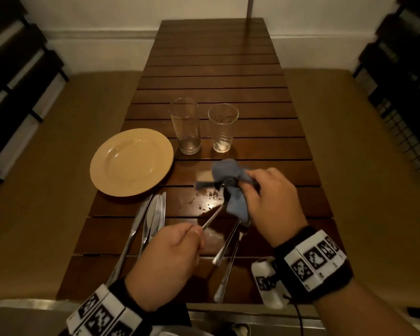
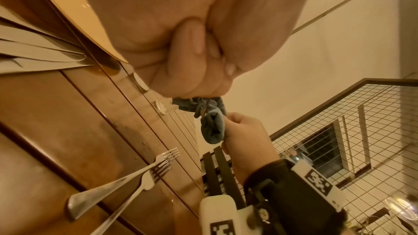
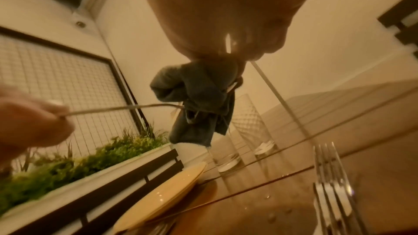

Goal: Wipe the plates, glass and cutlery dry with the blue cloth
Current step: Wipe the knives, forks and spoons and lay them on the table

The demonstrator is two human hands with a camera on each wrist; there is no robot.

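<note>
My left hand (image 1: pixel 195 235) pinches the thin handle of a metal piece of cutlery (image 1: pixel 214 218) held above the table. Its head is wrapped in the blue cloth (image 1: pixel 230 180), so I cannot tell what kind it is. My right hand (image 1: pixel 252 184) grips the bunched cloth around that hidden end. In the right wrist view the stem (image 3: pixel 124 107) runs from my left hand (image 3: pixel 34 119) into the cloth (image 3: pixel 199 99). A yellow plate (image 1: pixel 131 162) lies at the left. Behind the cloth two clear glasses (image 1: pixel 186 127) (image 1: pixel 222 128) stand upright.
Knives (image 1: pixel 153 214) lie side by side in front of the plate. Two forks (image 1: pixel 228 246) lie on the slatted wooden table (image 1: pixel 216 69) under my right hand. Water drops (image 1: pixel 204 202) glisten on the wood below the cloth. Dark chairs (image 1: pixel 15 69) flank the table.
</note>
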